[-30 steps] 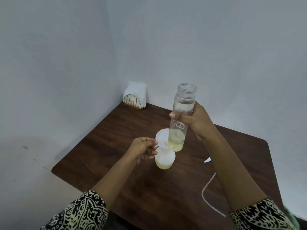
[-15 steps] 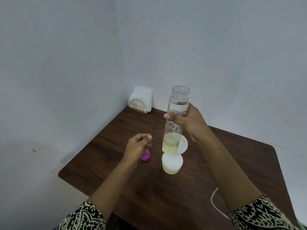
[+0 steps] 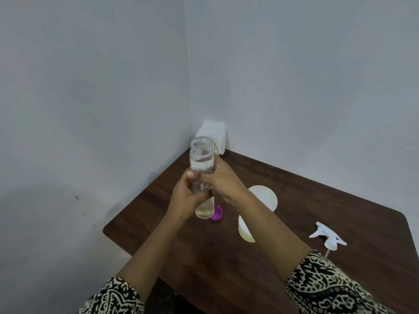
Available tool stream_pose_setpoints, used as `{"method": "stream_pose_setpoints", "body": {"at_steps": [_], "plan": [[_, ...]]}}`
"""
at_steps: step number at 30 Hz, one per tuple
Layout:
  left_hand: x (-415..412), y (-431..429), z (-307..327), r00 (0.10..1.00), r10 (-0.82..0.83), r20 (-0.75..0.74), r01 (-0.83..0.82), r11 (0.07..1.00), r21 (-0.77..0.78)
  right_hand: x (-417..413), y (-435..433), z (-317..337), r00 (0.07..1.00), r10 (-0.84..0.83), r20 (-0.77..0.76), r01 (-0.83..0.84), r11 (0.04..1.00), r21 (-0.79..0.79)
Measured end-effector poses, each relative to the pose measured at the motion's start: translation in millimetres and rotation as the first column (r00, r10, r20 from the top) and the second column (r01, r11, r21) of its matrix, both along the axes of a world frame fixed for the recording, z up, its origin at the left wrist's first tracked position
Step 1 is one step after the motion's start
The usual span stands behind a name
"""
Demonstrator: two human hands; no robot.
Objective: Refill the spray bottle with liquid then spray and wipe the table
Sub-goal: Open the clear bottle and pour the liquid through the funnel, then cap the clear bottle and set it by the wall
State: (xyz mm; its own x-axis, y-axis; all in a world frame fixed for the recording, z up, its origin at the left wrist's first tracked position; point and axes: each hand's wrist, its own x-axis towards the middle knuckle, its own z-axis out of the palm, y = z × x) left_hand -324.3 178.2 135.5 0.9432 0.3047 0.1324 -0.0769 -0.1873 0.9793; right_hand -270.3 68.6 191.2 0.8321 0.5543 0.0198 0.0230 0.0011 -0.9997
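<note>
Head view: both hands now close on the clear spray bottle (image 3: 201,159), held upright above the far-left part of the dark wooden table (image 3: 317,200). The left hand (image 3: 186,198), which half a second ago hung free over the purple cap (image 3: 217,213), has come up and curled its fingers round the bottle's lower middle. The right hand (image 3: 221,180) keeps its grip just above, fingers wrapped round the body. The neck is open, and pale yellow liquid (image 3: 204,210) fills only the bottom. Whether the base touches the table cannot be told.

The bottle has also shifted left, away from the white container (image 3: 245,230) it stood over a moment earlier. That container now sits to the right behind the right forearm, with a round white piece (image 3: 264,197) just beyond it. The cap lies on the table beside the bottle's base.

The two-handed hold suggests pouring has paused or ended. The spray head (image 3: 327,237) with its tube lies well apart at the right, not yet fitted, so spraying and wiping remain ahead. A napkin holder (image 3: 212,133) stands in the far corner.
</note>
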Motion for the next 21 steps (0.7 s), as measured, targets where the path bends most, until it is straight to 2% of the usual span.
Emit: {"method": "stream_pose_setpoints", "body": {"at_steps": [4, 6, 8, 9, 10, 12, 13, 15, 17, 19, 21], "plan": [[-9, 19, -19, 0.988, 0.136, -0.074, -0.135, 0.991, 0.014, 1, 15, -16, 0.991, 0.107, -0.075, -0.113, 0.99, -0.08], [-14, 30, -30, 0.973, 0.197, -0.119, -0.199, 0.98, -0.009, 0, 19, -31, 0.991, 0.007, -0.137, -0.013, 0.999, -0.043], [-18, 42, -40, 0.956, 0.243, -0.166, -0.248, 0.969, -0.012, 1, 21, -56, 0.987, -0.139, -0.082, 0.127, 0.983, -0.136], [-20, 47, -45, 0.948, 0.257, -0.185, -0.265, 0.964, -0.019, 3, 22, -72, 0.986, -0.166, 0.028, 0.166, 0.942, -0.291], [-22, 51, -49, 0.943, 0.265, -0.2, -0.277, 0.96, -0.031, 6, 22, -89, 0.982, -0.116, 0.147, 0.174, 0.854, -0.49], [-25, 55, -52, 0.937, 0.273, -0.217, -0.288, 0.957, -0.043, 11, 23, -122, 0.971, 0.095, 0.22, 0.127, 0.577, -0.807], [-26, 57, -53, 0.937, 0.275, -0.217, -0.291, 0.956, -0.046, 13, 23, -134, 0.97, 0.149, 0.193, 0.106, 0.454, -0.885], [-27, 59, -55, 0.937, 0.276, -0.214, -0.293, 0.955, -0.05, 18, 25, -152, 0.971, 0.178, 0.16, 0.101, 0.299, -0.949], [-28, 61, -55, 0.936, 0.278, -0.217, -0.295, 0.954, -0.052, 24, 27, -162, 0.972, 0.195, 0.129, 0.09, 0.199, -0.976], [-29, 63, -56, 0.936, 0.271, -0.225, -0.292, 0.954, -0.063, 30, 30, -169, 0.973, 0.197, 0.123, 0.093, 0.155, -0.984], [-29, 63, -55, 0.939, 0.262, -0.222, -0.282, 0.957, -0.067, 34, 32, -173, 0.972, 0.184, 0.147, 0.116, 0.17, -0.979]]}}
